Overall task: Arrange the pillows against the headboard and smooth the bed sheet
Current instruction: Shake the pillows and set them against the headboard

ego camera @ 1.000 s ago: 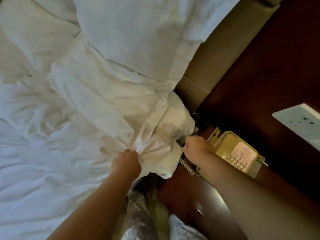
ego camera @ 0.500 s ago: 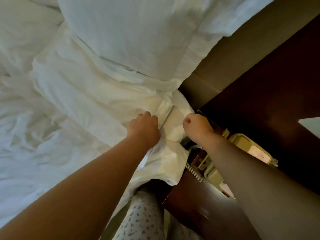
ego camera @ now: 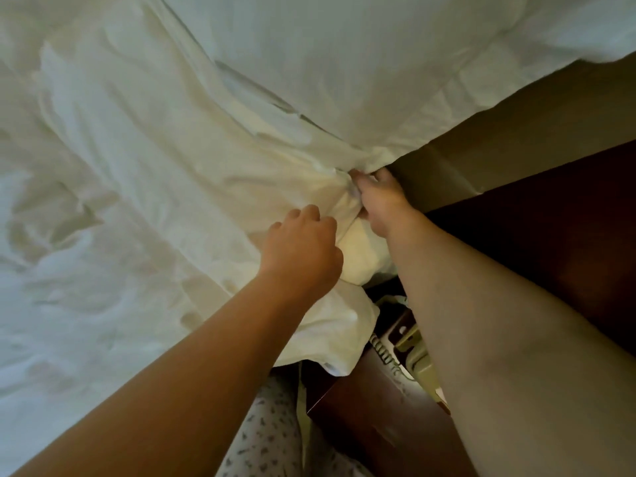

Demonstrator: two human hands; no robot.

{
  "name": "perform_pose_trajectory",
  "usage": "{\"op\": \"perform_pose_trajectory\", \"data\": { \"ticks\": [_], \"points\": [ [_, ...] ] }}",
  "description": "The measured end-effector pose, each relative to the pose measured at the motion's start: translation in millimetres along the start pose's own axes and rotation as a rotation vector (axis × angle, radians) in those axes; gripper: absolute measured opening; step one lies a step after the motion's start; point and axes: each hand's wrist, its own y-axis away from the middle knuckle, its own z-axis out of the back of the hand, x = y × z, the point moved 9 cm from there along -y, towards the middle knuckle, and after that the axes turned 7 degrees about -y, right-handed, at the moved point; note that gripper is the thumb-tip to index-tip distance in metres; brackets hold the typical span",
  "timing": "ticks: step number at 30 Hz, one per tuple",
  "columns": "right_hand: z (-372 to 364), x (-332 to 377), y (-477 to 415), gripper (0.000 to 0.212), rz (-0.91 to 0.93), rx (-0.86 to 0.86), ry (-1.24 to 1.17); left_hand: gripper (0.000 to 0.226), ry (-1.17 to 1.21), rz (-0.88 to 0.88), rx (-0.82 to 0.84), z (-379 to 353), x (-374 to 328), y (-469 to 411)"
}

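A white pillow [ego camera: 361, 56] lies across the top of the view, its right end against the tan padded headboard [ego camera: 516, 139]. Below it spreads the wrinkled white bed sheet [ego camera: 120, 201]. My left hand [ego camera: 303, 249] is closed on a bunched fold of the sheet near the bed's corner. My right hand [ego camera: 382, 201] grips the sheet's corner right under the pillow, beside the headboard. A loose flap of sheet [ego camera: 337, 335] hangs over the mattress corner below my hands.
A dark wooden nightstand [ego camera: 371, 418] stands right of the bed, under my right forearm. A beige corded telephone [ego camera: 413, 356] sits on it, mostly hidden by the arm. Dark wood panelling [ego camera: 568, 235] runs beside the headboard. Patterned trouser legs [ego camera: 272, 438] show at the bottom.
Both hands have moved up and toward the headboard with the sheet. The right hand went from near the telephone to the corner under the pillow. The view has moved closer.
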Motion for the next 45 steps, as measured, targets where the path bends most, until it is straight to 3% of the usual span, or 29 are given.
{"op": "perform_pose_trajectory", "data": {
  "ticks": [4, 9, 11, 15, 19, 25, 29, 33, 38, 45],
  "points": [
    [24.3, -6.7, 13.1, 0.009, 0.067, -0.175, -0.035, 0.022, 0.034, 0.060, 0.011, 2.4, 6.0, 1.2],
    [68.8, -2.0, 39.0, 0.022, 0.239, -0.235, 0.121, 0.023, 0.047, 0.134, 0.049, 3.2, 12.2, 10.7],
    [66.6, -5.2, 37.8, 0.023, 0.177, -0.206, 0.078, 0.022, 0.022, 0.139, 0.052, 3.3, 11.9, 17.3],
    [42.9, -33.9, 36.6, 0.014, -0.115, -0.062, -0.134, 0.026, 0.015, 0.184, 0.095, -4.1, 20.4, 32.4],
    [-0.6, -74.2, 55.4, 0.036, -0.284, 0.186, -0.145, 0.026, 0.015, 0.244, 0.117, -10.4, 34.4, 47.3],
    [-37.2, -87.3, 62.8, 0.018, -0.243, 0.233, -0.022, 0.024, -0.012, 0.243, 0.112, -13.6, 37.0, 59.8],
    [-18.4, -89.6, 68.8, 0.021, -0.238, 0.080, 0.033, 0.024, -0.009, 0.218, 0.083, -14.6, 30.7, 60.8],
    [7.7, -97.1, 86.4, 0.011, -0.232, 0.021, 0.032, 0.024, -0.002, 0.187, 0.107, -14.2, 22.4, 67.6],
    [14.2, -63.6, 111.1, 0.020, -0.116, -0.047, 0.294, 0.024, -0.005, 0.174, 0.076, 17.4, 16.7, 80.6],
    [19.8, 71.0, 189.7, 0.006, 0.221, -0.007, 0.265, 0.027, -0.061, 0.191, -0.008, 116.0, 4.0, 96.2]
  ]
}}
